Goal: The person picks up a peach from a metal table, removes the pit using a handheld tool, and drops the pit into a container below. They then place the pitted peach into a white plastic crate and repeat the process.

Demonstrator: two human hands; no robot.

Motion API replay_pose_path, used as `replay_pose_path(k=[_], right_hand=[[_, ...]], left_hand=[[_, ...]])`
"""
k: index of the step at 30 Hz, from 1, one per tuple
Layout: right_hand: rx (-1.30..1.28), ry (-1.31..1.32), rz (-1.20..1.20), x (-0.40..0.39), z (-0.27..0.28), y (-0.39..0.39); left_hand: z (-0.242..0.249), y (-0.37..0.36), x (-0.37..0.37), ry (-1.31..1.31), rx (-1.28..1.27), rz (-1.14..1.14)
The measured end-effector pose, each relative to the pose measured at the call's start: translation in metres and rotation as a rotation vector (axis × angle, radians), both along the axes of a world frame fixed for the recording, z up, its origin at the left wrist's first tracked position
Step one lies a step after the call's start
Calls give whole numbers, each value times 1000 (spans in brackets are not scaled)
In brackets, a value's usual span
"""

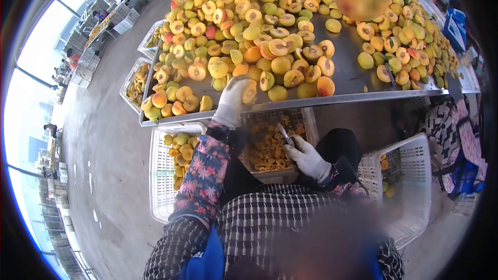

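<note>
Many halved yellow peaches [251, 32] lie heaped on a metal table [270, 105]. At its near edge my left hand [232, 97], in a white glove, is closed on a peach half [249, 92] with its cut face showing. My right hand [307, 158], also gloved, grips a small metal tool [285, 134] over a crate [311, 124] of small orange-brown pieces [272, 148]. The tool's tip points up and away from me. Its exact shape is too small to tell.
A white crate [158, 176] with peach halves stands at the left, below the table edge. Another white crate [417, 192] is at the right. More crates [129, 91] stand beyond the table's left side. Several people are at work in the far left background.
</note>
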State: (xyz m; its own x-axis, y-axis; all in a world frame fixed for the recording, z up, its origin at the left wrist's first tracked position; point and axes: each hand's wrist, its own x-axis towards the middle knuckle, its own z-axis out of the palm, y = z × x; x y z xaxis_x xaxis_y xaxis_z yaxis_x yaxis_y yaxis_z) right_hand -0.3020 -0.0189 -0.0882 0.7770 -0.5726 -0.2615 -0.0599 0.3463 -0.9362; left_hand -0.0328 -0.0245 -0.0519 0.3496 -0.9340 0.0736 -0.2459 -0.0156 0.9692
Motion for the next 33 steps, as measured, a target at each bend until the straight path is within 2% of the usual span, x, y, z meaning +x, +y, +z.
replay_pose_path(k=[1,2,3,5,6,9,11,14,18,19,22,25,29,30,33], right_hand=[[-19,-35,-22,0,4,1],[-168,-35,-14,2,9,-4],[-624,-78,-63,7,15,-11],[-1549,-164,-172,17,29,-24],[-1066,-82,-146,22,37,-19],[-945,110,-145,33,53,-13],[-941,129,-142,36,47,-11],[-880,199,-124,37,49,0],[-769,247,-79,37,38,11],[-753,276,-62,35,38,13],[-940,413,65,27,45,11],[-800,368,96,25,42,9],[-692,-6,107,17,18,2],[-726,73,166,14,21,-4],[-800,237,252,9,34,-17]], left_hand=[[11,8,-6,421,-10,-20],[23,14,-15,845,-23,-35],[31,22,-25,1274,-37,-44],[33,29,-40,1367,-77,-64],[31,31,-45,1397,-101,-65],[33,36,-64,1409,-137,-85],[34,37,-70,1379,-156,-94],[40,32,-82,1271,-27,155],[31,36,-95,1193,-64,305],[31,37,-96,1207,-48,286],[24,43,-94,1204,34,251],[18,44,-87,1051,135,177],[20,49,-78,769,200,16],[20,48,-77,702,206,-24],[11,46,-75,718,113,-61]])
